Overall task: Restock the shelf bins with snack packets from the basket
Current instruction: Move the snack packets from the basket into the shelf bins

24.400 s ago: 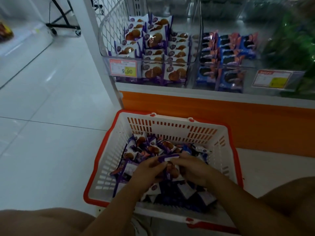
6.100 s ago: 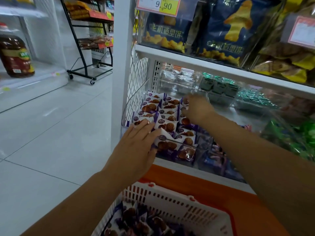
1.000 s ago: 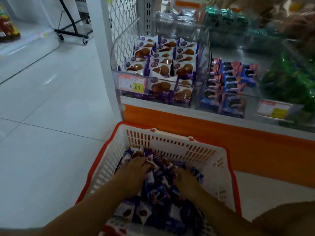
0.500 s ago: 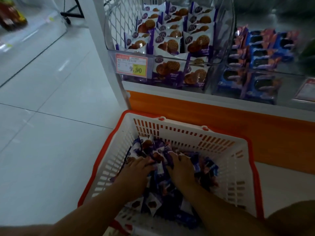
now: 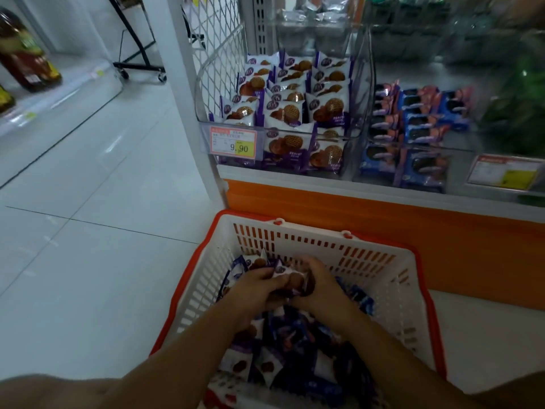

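Brown bottle (image 5: 25,54), black wheeled rack (image 5: 138,64)

The basket (image 5: 298,242) is matt white plastic with an orange rim. The snack packets (image 5: 290,113) are glossy plastic film. The shelf bin (image 5: 361,93) is clear, smooth plastic. The mesh panel (image 5: 224,33) looks like white painted metal wire. The floor tiles (image 5: 88,276) are smooth and shiny.

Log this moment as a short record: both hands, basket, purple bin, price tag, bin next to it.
left hand: grips snack packets over the basket
right hand: grips the same bunch
basket: on the floor before the shelf, many packets inside
purple bin: rows stacked high
price tag: 9.90
blue bin: right of purple bin, partly filled
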The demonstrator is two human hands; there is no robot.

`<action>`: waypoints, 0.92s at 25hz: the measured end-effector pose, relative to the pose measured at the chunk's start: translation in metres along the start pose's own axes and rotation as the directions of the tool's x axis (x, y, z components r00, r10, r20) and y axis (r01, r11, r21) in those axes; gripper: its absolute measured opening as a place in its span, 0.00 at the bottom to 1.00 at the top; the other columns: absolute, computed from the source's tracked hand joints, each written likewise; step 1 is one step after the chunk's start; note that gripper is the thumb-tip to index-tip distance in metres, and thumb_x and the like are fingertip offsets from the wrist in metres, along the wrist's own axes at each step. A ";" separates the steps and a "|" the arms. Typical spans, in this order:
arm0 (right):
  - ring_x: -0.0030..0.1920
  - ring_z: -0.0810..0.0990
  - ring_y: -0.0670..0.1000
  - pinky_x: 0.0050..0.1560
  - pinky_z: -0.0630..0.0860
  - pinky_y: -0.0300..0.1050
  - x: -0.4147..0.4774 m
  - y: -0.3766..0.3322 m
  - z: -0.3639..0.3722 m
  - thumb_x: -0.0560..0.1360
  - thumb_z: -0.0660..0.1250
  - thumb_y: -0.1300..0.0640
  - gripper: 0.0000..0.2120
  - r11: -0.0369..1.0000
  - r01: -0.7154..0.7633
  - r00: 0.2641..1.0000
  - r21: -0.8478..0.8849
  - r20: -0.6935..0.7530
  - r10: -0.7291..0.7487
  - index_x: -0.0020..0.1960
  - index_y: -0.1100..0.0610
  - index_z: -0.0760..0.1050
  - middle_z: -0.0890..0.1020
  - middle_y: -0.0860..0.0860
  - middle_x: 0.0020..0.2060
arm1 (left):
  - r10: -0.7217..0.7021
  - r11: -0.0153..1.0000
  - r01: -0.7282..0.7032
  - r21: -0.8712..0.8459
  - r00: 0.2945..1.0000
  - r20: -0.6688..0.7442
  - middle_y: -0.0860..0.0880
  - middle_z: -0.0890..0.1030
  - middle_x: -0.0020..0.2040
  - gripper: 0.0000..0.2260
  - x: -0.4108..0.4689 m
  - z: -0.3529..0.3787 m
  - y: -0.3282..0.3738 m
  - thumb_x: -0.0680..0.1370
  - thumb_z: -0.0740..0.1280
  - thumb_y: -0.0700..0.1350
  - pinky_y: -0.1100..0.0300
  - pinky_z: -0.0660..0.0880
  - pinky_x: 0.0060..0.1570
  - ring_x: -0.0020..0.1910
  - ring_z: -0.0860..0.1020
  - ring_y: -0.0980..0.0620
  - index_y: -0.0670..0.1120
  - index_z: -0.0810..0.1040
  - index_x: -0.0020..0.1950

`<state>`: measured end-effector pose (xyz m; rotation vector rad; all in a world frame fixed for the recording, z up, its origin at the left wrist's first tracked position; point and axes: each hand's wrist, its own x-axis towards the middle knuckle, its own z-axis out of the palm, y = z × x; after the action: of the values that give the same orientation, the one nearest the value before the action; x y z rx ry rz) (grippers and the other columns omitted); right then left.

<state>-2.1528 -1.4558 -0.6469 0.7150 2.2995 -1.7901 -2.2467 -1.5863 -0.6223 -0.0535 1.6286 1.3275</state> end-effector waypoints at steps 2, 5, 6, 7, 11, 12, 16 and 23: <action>0.60 0.73 0.46 0.58 0.77 0.43 -0.011 -0.015 -0.014 0.72 0.74 0.51 0.28 0.992 0.000 0.997 0.129 -0.072 0.010 0.68 0.43 0.67 0.69 0.40 0.62 | 0.052 0.992 -0.045 -0.116 0.997 0.057 0.48 0.86 0.46 0.06 -0.011 0.002 0.012 0.79 0.67 0.39 0.64 0.79 0.36 0.42 0.85 0.53 0.44 0.80 0.55; 0.58 0.78 0.47 0.61 0.76 0.47 -0.023 -0.025 -0.031 0.73 0.71 0.47 0.13 0.979 -0.006 0.989 0.204 -0.142 0.036 0.57 0.44 0.77 0.78 0.42 0.58 | 0.093 0.981 -0.073 -0.177 0.990 0.109 0.48 0.86 0.48 0.07 -0.024 0.007 0.021 0.79 0.67 0.38 0.64 0.79 0.39 0.45 0.85 0.53 0.44 0.80 0.55; 0.57 0.80 0.49 0.61 0.77 0.51 -0.025 -0.027 -0.032 0.73 0.72 0.48 0.11 0.969 -0.007 0.987 0.245 -0.156 0.046 0.55 0.45 0.79 0.81 0.46 0.56 | 0.100 0.980 -0.076 -0.186 0.987 0.123 0.48 0.86 0.49 0.07 -0.026 0.007 0.021 0.79 0.67 0.38 0.63 0.80 0.41 0.47 0.84 0.52 0.44 0.80 0.56; 0.55 0.81 0.51 0.61 0.77 0.54 -0.027 -0.028 -0.032 0.73 0.72 0.50 0.11 0.954 -0.009 0.984 0.299 -0.169 0.062 0.55 0.47 0.80 0.83 0.48 0.55 | 0.103 0.979 -0.077 -0.190 0.986 0.132 0.47 0.86 0.50 0.08 -0.028 0.007 0.021 0.79 0.67 0.39 0.62 0.80 0.43 0.49 0.84 0.52 0.45 0.80 0.57; 0.54 0.83 0.57 0.61 0.75 0.63 -0.032 -0.030 -0.026 0.71 0.74 0.57 0.14 0.880 -0.027 0.980 0.474 -0.161 0.117 0.56 0.55 0.80 0.84 0.56 0.52 | 0.132 0.974 -0.101 -0.205 0.981 0.143 0.45 0.84 0.54 0.12 -0.034 0.004 0.020 0.78 0.68 0.38 0.60 0.80 0.47 0.53 0.83 0.49 0.43 0.79 0.61; 0.54 0.83 0.58 0.61 0.75 0.64 -0.033 -0.030 -0.026 0.70 0.74 0.57 0.15 0.872 -0.026 0.980 0.489 -0.158 0.117 0.57 0.55 0.80 0.84 0.57 0.53 | 0.147 0.973 -0.117 -0.198 0.979 0.142 0.45 0.84 0.55 0.12 -0.037 0.004 0.022 0.78 0.68 0.38 0.60 0.80 0.47 0.53 0.83 0.49 0.43 0.79 0.61; 0.54 0.81 0.52 0.51 0.81 0.52 -0.040 -0.054 -0.032 0.75 0.71 0.55 0.15 0.964 -0.022 0.987 0.265 -0.150 0.063 0.60 0.46 0.76 0.78 0.51 0.58 | 0.243 0.969 -0.246 -0.003 0.957 0.157 0.49 0.85 0.53 0.12 -0.044 0.004 0.035 0.78 0.69 0.41 0.57 0.80 0.52 0.53 0.83 0.51 0.46 0.80 0.62; 0.49 0.77 0.37 0.41 0.72 0.27 -0.052 -0.198 -0.109 0.75 0.69 0.52 0.13 0.870 0.240 0.896 -0.430 -0.246 -0.369 0.58 0.41 0.75 0.77 0.36 0.50 | 0.715 0.603 -0.711 0.361 0.683 0.151 0.59 0.82 0.55 0.13 -0.078 0.010 0.153 0.79 0.67 0.50 0.73 0.75 0.46 0.50 0.80 0.65 0.58 0.77 0.63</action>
<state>-2.1768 -1.4025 -0.4222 0.6305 3.0200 -1.3087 -2.2887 -1.5577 -0.4582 0.9490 1.9900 1.5264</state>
